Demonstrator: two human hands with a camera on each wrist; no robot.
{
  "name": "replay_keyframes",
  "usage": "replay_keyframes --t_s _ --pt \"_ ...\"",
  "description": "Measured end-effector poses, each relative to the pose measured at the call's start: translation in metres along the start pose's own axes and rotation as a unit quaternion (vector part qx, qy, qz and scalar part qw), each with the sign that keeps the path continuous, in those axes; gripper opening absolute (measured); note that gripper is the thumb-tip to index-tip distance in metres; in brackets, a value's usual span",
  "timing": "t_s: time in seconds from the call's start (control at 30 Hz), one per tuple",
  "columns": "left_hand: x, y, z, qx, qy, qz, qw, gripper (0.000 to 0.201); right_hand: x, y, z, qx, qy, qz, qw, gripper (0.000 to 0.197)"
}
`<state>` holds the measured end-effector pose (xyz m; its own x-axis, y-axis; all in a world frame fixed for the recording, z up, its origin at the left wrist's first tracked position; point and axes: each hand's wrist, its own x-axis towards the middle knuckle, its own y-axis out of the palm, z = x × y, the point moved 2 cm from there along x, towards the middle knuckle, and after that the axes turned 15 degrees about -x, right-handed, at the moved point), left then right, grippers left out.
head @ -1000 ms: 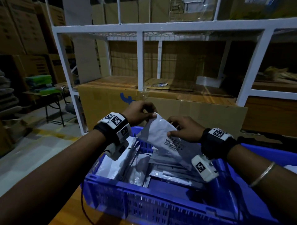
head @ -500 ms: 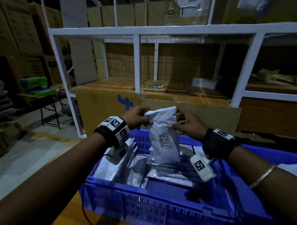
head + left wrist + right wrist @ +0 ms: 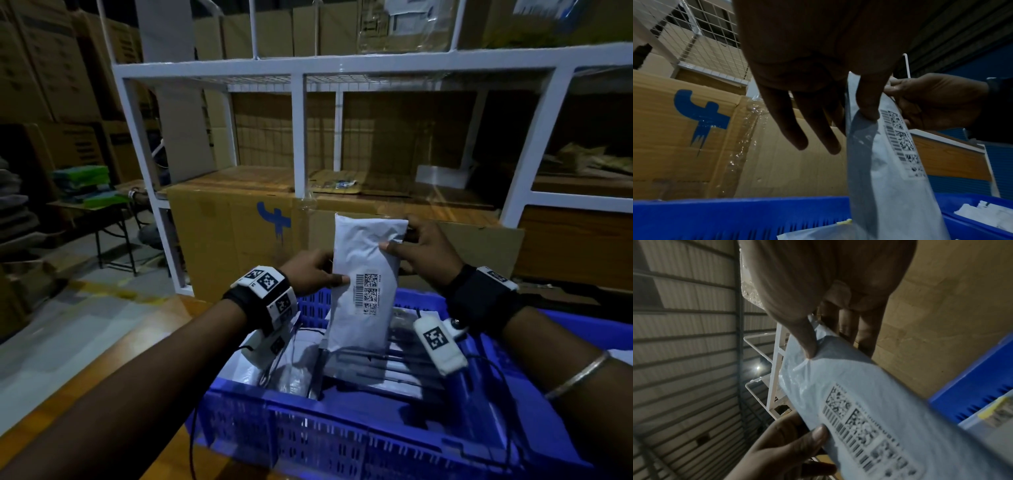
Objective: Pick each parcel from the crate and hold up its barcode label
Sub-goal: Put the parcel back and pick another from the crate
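The white plastic mailer parcel (image 3: 363, 287) stands upright above the blue slotted plastic crate (image 3: 342, 442), its barcode label (image 3: 367, 293) facing the head camera, its lower edge just over more pale mailers (image 3: 370, 366) in the crate. Open air lies above the grip; a brown cardboard carton (image 3: 233, 236) stands behind it. The label's print is too small to read. The left hand (image 3: 308, 274) pinches the parcel's left edge beside the label, and the right hand (image 3: 424, 253) pinches the upper right edge.

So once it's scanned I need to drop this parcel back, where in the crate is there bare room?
Bare blue floor shows along the crate near wall, in front of the flat parcels. The left and middle are crowded with mailers.
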<state>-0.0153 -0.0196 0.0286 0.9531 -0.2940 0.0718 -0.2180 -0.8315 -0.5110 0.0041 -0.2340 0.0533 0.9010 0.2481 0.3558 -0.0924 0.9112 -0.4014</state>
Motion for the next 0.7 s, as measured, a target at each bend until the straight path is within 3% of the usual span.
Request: replay_keyframes --t_s 0.2,0.27,0.37,0.57,0.7 --pt "0.002 -0.013 -0.015 0.149 0.036 -0.032 0.988 0.045 0.005 -0.015 -0.013 -0.165 -0.048 -0.029 0.985 0.051" --pt "0.004 -0.014 -0.022 0.213 0.042 -0.034 0.976 0.049 0.007 -0.019 -0.009 -0.244 -0.103 -0.046 0.963 0.057" --pt "0.008 -0.009 -0.028 0.253 0.044 -0.006 0.966 0.038 0.009 -0.016 0.000 -0.326 -0.179 -0.023 0.928 0.064" --pt "0.009 0.004 -0.038 0.274 0.055 0.041 0.959 0.033 0.016 -0.012 -0.010 -0.354 -0.164 0.080 0.918 0.028" --pt "0.002 -0.006 -0.025 0.251 0.030 0.056 0.966 0.038 0.016 -0.020 -0.024 -0.333 -0.137 0.094 0.928 0.017"
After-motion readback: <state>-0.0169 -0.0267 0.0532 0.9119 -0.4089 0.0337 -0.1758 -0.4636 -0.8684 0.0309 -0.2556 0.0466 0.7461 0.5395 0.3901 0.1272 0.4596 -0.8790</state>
